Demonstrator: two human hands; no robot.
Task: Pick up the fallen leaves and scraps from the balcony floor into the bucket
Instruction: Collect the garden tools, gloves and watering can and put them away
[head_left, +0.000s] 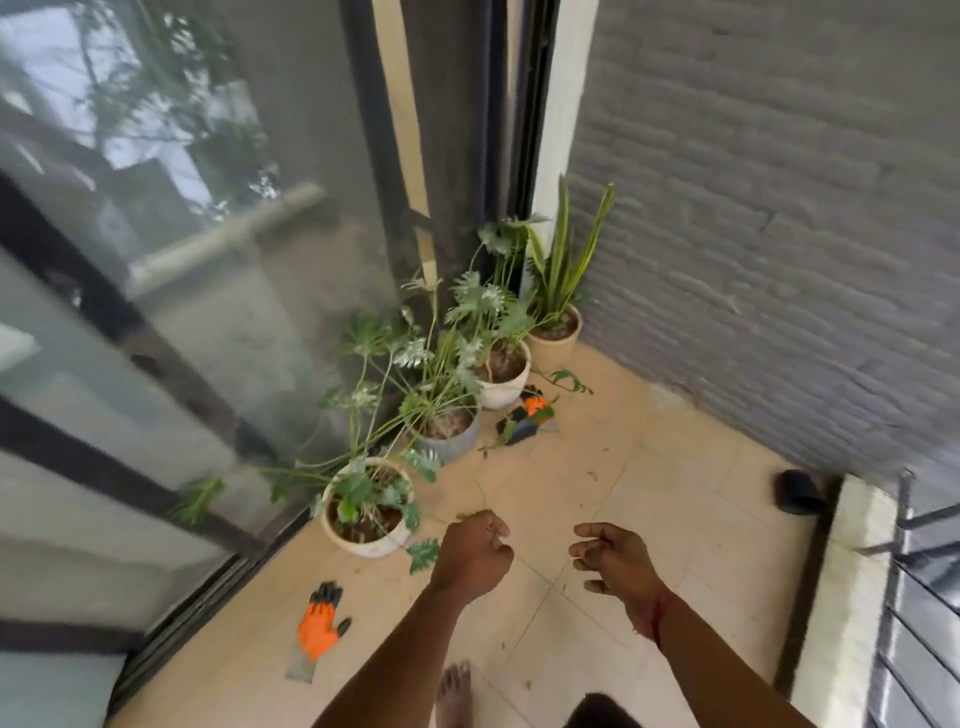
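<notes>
1 leaf stem (470, 515) | gripped by left hand (475, 556) | right hand (613, 558) beside

Floor: big cream tiles on the floor (675, 519), with thin lines between them.
Right wall: a grey brick wall (779, 208) that goes up high.
Left side: a big glass door (208, 260) with dark bars. Trees and a building show in the glass.
Corner: a white post (558, 130) stands between the dark door frame and the bricks.
By the glass: plant pots (363, 540) in a row, going to the corner.
Right edge: a low pale ledge (841, 597) with a dark metal railing (914, 597).
Light: soft daylight.
</notes>
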